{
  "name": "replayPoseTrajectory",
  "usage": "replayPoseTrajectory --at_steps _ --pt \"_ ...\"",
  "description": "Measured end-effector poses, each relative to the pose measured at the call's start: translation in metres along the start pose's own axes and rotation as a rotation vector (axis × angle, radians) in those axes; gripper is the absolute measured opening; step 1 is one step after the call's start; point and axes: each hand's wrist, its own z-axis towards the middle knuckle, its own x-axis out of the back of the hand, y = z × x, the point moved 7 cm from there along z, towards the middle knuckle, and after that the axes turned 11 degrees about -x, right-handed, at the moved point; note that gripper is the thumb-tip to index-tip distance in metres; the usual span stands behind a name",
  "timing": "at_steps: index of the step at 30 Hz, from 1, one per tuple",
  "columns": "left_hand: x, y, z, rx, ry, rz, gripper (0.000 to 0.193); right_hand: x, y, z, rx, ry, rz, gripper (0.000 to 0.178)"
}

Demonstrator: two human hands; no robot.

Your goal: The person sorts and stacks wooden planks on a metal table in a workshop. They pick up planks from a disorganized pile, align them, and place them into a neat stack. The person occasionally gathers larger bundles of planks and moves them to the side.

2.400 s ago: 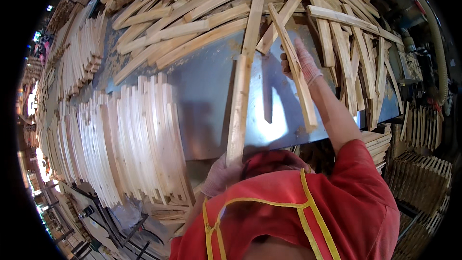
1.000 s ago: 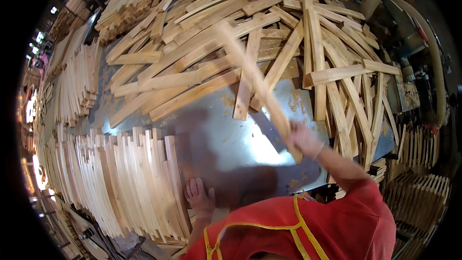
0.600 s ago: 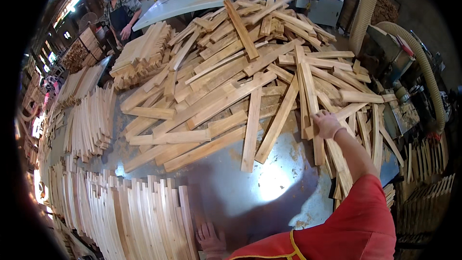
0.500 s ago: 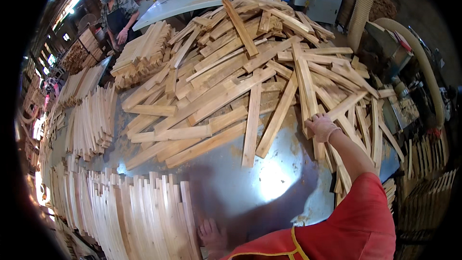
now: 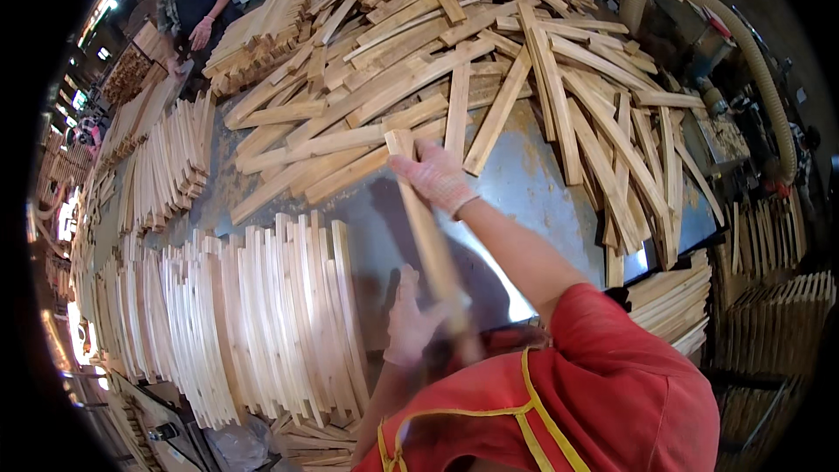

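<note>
My gloved right hand (image 5: 437, 177) grips a wooden slat (image 5: 421, 229) near its far end. The slat slants over the table toward my body, its near end smeared by motion. My left hand (image 5: 414, 322), also gloved, is open beside the slat's near part, its fingers apart; whether it touches the slat I cannot tell. To the left of that hand, a row of slats (image 5: 262, 315) lies side by side on the table. Beyond both hands spreads a large loose heap of slats (image 5: 411, 79), crossing at many angles.
The grey metal table (image 5: 516, 175) carries the wood. More stacked slats (image 5: 170, 162) lie at the left, with another pile (image 5: 258, 31) farther back. A person (image 5: 194, 4) stands at the far left. A ribbed hose (image 5: 760, 61) and slat stacks (image 5: 673, 297) are at the right.
My right hand has moved from the heap's right side to the middle, bringing a slat across the table. My left hand has risen from the row's near edge toward the slat. The view has shifted.
</note>
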Motion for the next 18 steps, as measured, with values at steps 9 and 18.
replayPoseTrajectory --at_steps 9,18 --pt "0.049 -0.058 -0.07 0.034 0.03 1.122 0.088 0.044 0.195 0.049 -0.05 0.179 -0.043 0.075" --pt "0.015 -0.028 0.045 -0.027 0.063 0.997 0.089 0.308 0.198 0.208 -0.335 0.549 -0.561 0.069"
